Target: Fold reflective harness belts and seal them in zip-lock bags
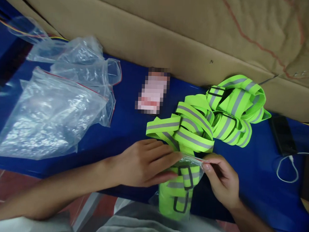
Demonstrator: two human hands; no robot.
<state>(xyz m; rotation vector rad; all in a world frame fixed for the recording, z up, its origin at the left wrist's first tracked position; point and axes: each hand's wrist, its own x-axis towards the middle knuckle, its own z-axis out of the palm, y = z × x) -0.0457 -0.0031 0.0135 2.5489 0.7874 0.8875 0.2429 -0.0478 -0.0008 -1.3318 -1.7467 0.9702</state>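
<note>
A clear zip bag (195,160) hangs at the table's front edge, its red-lined mouth facing up. Inside it lies a folded neon-green strap (164,201) with a grey reflective stripe and black buckles. My right hand (224,182) pinches the right corner of the mouth between thumb and forefinger. On the other side, my left hand (145,163) grips the mouth, forefinger along the top and thumb lower down in front. Just beyond both hands is a heap of loose neon-green reflective straps (194,122), some with black buckles.
Several clear zip bags (53,116) are piled on the left of the blue table (128,128). A blurred-out phone-like rectangle (153,91) lies at the middle back. At the right are a black device (283,135) and a white cable (278,171). Brown cardboard (147,34) stands along the back.
</note>
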